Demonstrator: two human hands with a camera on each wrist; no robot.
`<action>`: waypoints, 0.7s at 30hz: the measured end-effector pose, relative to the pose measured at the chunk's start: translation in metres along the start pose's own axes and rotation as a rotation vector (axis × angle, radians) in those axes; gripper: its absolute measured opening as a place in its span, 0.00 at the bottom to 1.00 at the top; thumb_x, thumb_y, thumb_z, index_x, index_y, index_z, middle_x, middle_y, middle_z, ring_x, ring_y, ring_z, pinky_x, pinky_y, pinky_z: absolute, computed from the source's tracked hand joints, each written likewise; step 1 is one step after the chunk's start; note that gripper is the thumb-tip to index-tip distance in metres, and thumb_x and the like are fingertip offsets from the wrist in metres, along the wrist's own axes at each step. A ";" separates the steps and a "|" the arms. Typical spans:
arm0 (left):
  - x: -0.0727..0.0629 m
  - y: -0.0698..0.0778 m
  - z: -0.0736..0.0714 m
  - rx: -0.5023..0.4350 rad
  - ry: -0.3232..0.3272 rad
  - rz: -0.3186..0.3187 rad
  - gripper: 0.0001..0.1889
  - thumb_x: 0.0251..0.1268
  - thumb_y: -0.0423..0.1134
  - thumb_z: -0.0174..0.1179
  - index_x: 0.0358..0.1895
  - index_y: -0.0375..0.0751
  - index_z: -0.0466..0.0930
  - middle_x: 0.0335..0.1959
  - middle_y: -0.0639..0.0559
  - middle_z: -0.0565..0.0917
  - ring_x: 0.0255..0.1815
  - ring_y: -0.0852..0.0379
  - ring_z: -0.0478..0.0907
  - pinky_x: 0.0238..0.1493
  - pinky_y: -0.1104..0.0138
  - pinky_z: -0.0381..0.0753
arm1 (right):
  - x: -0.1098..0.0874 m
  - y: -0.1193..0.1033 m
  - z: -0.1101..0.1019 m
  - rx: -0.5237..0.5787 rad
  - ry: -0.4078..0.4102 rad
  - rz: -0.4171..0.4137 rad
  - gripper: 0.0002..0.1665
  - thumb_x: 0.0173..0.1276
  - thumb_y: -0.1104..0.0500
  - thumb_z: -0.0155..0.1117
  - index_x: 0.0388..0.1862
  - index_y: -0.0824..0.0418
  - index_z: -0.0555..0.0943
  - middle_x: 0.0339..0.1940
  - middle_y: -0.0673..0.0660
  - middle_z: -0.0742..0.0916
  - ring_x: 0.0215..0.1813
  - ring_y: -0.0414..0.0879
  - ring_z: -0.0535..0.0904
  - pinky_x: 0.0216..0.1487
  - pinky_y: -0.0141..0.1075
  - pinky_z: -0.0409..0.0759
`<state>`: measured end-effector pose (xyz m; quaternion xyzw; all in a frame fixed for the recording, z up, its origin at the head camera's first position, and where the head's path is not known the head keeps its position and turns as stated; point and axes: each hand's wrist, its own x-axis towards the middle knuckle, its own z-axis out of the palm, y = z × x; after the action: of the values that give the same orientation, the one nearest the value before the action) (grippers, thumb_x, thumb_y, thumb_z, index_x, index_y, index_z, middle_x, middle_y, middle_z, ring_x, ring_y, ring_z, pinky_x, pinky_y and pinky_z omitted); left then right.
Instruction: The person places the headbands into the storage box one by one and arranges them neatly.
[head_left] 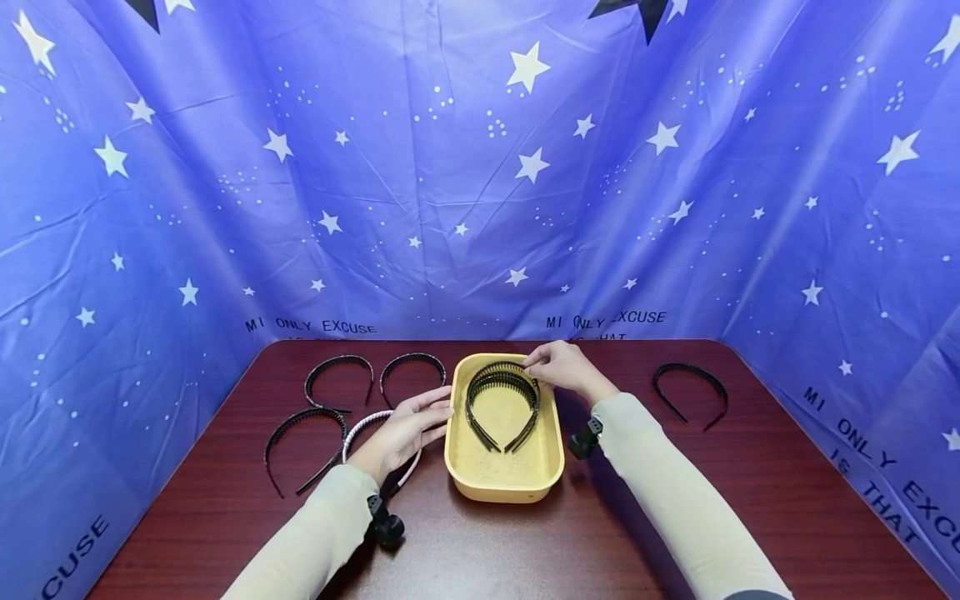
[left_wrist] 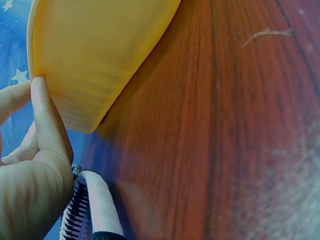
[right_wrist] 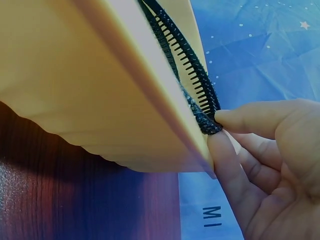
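A yellow plastic basin (head_left: 504,493) stands mid-table, with black toothed headbands (head_left: 501,379) inside it. At its upper right rim, my right hand (head_left: 567,367) pinches a dark speckled headband (right_wrist: 190,65) between thumb and finger; the right wrist view shows this grip close up. My left hand (head_left: 401,435) touches the basin's left side with its fingers fairly straight. In the left wrist view, fingertips of the left hand (left_wrist: 37,165) rest against the basin wall (left_wrist: 100,55) near the rim. Partly behind that hand lies a pale pink headband (head_left: 360,433).
Left of the basin, more black headbands lie on the dark red wooden table (head_left: 217,475): a front one (head_left: 300,413), a back left one (head_left: 337,360) and a back middle one (head_left: 412,358). Another black headband (head_left: 692,368) lies at right. A blue star-patterned curtain (head_left: 427,208) encloses the table.
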<state>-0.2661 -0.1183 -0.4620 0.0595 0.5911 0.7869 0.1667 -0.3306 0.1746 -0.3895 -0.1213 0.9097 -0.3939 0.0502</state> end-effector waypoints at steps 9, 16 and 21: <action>0.000 -0.001 0.000 -0.007 0.004 -0.007 0.31 0.70 0.28 0.59 0.75 0.32 0.61 0.59 0.38 0.76 0.56 0.53 0.78 0.58 0.64 0.81 | 0.003 0.000 0.005 -0.106 0.062 -0.031 0.08 0.62 0.57 0.73 0.39 0.59 0.90 0.26 0.50 0.88 0.18 0.41 0.79 0.31 0.35 0.82; -0.001 0.000 0.001 -0.012 0.006 -0.005 0.32 0.70 0.28 0.59 0.75 0.32 0.61 0.59 0.38 0.76 0.56 0.53 0.78 0.57 0.64 0.81 | 0.005 0.003 0.009 -0.115 0.076 -0.028 0.07 0.62 0.57 0.73 0.38 0.58 0.90 0.26 0.49 0.88 0.17 0.41 0.78 0.30 0.36 0.81; -0.001 0.001 0.001 -0.014 0.000 -0.002 0.32 0.70 0.28 0.59 0.75 0.31 0.61 0.58 0.40 0.76 0.54 0.54 0.79 0.57 0.64 0.81 | 0.006 0.003 0.009 -0.126 0.086 -0.023 0.06 0.61 0.58 0.74 0.37 0.57 0.90 0.26 0.49 0.88 0.19 0.41 0.78 0.33 0.37 0.81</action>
<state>-0.2653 -0.1182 -0.4610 0.0579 0.5857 0.7908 0.1680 -0.3351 0.1690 -0.3981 -0.1176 0.9326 -0.3413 -0.0011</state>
